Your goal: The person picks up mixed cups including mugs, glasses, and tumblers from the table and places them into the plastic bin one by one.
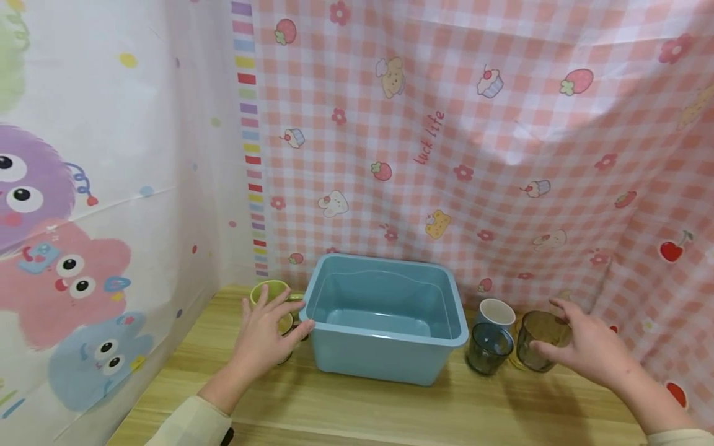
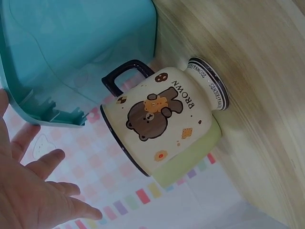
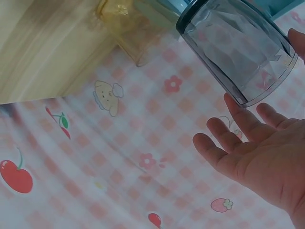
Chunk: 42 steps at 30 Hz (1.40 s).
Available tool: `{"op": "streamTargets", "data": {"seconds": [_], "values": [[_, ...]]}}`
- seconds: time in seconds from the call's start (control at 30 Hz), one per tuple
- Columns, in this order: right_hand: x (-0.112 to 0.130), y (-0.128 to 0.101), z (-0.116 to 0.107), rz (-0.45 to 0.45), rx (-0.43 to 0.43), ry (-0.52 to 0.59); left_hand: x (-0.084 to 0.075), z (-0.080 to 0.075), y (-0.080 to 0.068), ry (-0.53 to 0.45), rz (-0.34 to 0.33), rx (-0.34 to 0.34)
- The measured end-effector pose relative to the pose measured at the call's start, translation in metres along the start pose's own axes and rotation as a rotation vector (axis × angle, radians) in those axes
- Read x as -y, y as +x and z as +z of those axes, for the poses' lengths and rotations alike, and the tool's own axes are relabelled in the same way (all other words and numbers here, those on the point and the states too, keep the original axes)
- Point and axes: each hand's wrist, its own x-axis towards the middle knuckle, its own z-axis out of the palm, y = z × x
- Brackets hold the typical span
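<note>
Left hand (image 1: 266, 334) reached with its fingers spread and relaxed, pinching nothing, toward a cream bear-print mug (image 2: 164, 121) that stood on the wooden surface (image 1: 357, 412) at about nine o'clock from the blue plastic tub (image 1: 385, 347). From the head view the palm covered most of that mug, and whether the fingertips touched it could not be told. A green cup (image 1: 266, 291) stood just behind it, at about eleven o'clock from the hand. Right hand (image 1: 588, 350) was likewise spread, fingers straight, its fingertips at or just beside an olive-tinted glass tumbler (image 1: 538, 341); actual contact could not be told. A smoky blue-grey tumbler (image 1: 489, 349) stood just beside the olive one at its nine o'clock, close to the tub's right wall, and a white cup (image 1: 496, 311) stood right behind it. Pink checked cloth (image 1: 446, 155) hung behind everything.
</note>
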Motion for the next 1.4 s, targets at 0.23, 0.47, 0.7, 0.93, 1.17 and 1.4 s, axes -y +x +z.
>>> {"op": "streamTargets", "data": {"seconds": [0.23, 0.47, 0.7, 0.93, 1.17, 1.4], "values": [[0.003, 0.007, -0.008, -0.021, -0.011, 0.005, 0.001, 0.002, 0.0, -0.018, -0.002, -0.002], [0.009, 0.015, -0.016, -0.014, 0.006, 0.014, 0.001, 0.001, 0.0, -0.023, -0.012, 0.003], [0.016, 0.021, -0.022, -0.01, 0.01, 0.017, 0.001, 0.002, 0.0, -0.025, -0.017, 0.0], [0.021, 0.025, -0.025, -0.016, 0.007, -0.003, 0.001, 0.002, 0.0, -0.028, -0.018, -0.003], [0.026, 0.027, -0.026, -0.024, -0.006, 0.007, 0.001, 0.002, 0.0, -0.029, -0.019, 0.002], [0.031, 0.029, -0.028, -0.039, -0.022, 0.019, 0.0, 0.002, 0.0, -0.027, -0.024, 0.003]]}}
